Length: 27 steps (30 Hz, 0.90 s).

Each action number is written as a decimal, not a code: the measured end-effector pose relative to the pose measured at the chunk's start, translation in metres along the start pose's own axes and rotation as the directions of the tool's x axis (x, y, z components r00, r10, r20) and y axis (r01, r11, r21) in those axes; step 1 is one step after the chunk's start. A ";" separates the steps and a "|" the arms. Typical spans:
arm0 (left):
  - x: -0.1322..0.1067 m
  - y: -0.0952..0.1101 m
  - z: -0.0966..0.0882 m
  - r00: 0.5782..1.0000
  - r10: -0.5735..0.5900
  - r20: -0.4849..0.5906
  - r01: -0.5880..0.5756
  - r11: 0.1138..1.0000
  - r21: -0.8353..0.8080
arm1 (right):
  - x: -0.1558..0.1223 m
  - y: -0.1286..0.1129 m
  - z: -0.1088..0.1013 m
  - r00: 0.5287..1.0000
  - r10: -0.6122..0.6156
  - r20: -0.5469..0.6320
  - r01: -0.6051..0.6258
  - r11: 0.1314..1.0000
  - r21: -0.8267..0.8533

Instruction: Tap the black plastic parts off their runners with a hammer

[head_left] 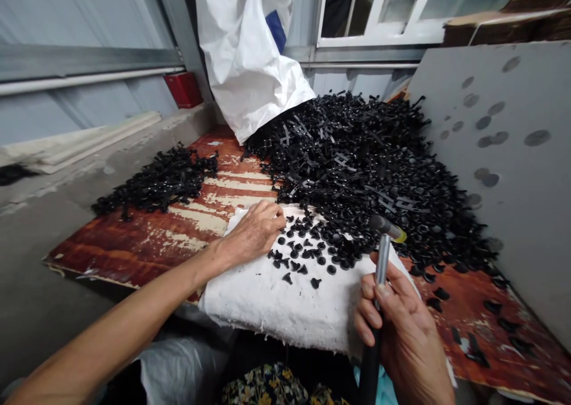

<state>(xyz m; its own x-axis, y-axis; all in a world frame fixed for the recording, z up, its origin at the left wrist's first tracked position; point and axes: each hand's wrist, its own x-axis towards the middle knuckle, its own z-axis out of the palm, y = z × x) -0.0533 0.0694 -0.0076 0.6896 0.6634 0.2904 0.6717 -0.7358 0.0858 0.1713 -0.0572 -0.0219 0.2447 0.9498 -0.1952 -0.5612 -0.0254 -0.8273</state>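
My right hand (401,322) is wrapped round a small mallet (382,262). The mallet has a black grip, a metal shaft and a dark head with a yellow-green end, and it stands upright above the cloth's right side. My left hand (256,229) rests at the far left part of the white cloth (285,304) with its fingers curled in. Whatever those fingers hold, if anything, is hidden. Close beside them, several small black cone-shaped rubber or plastic pieces (321,261) lie scattered on the cloth.
A large heap of black parts (357,149) covers the back and right. A smaller pile (160,182) sits on the worn red-brown board (134,250). A white sack (254,54) hangs over the heap, and a spotted grey panel (504,131) stands at the right.
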 end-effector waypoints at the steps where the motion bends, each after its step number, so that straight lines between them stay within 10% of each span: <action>1: -0.002 -0.001 0.000 1.000 -0.009 -0.004 0.009 1.000 -0.008 | 0.000 0.000 0.000 1.000 -0.001 0.000 0.001 1.000 0.000; 15: -0.004 -0.007 0.000 0.993 -0.114 0.024 0.117 0.973 -0.199 | -0.001 0.000 -0.006 0.999 0.023 0.029 -0.022 0.999 -0.028; 27: 0.007 -0.002 0.004 0.983 -0.182 0.012 0.181 0.980 0.085 | 0.000 -0.001 -0.006 1.000 0.017 0.025 -0.017 1.000 -0.021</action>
<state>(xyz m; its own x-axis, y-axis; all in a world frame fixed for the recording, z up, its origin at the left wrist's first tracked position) -0.0492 0.0759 -0.0098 0.5588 0.7880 0.2585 0.8057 -0.5897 0.0559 0.1761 -0.0593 -0.0239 0.2153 0.9566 -0.1964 -0.5487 -0.0479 -0.8347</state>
